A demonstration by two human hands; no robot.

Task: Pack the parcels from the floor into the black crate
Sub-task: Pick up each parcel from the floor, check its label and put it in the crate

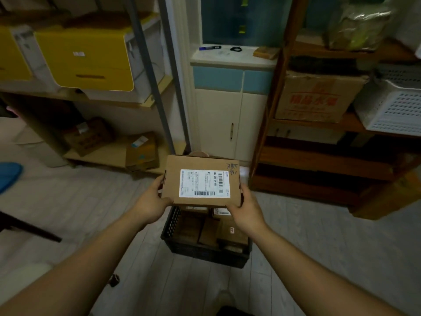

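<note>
Cardboard parcel point(201, 181), label up, held level between both hands. My left hand point(151, 201) grips its left edge and my right hand point(245, 209) grips the near right corner, fingers curled. Long axis runs left-right. Black crate point(205, 255) sits on the floor directly below, slightly nearer me, part full of boxes. Next move looks like straight down, both hands sharing equally.

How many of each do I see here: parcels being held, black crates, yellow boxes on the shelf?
Held parcel: 1
Black crate: 1
Yellow boxes: 2
Total: 4
Parcels inside the crate: too dim to count.
</note>
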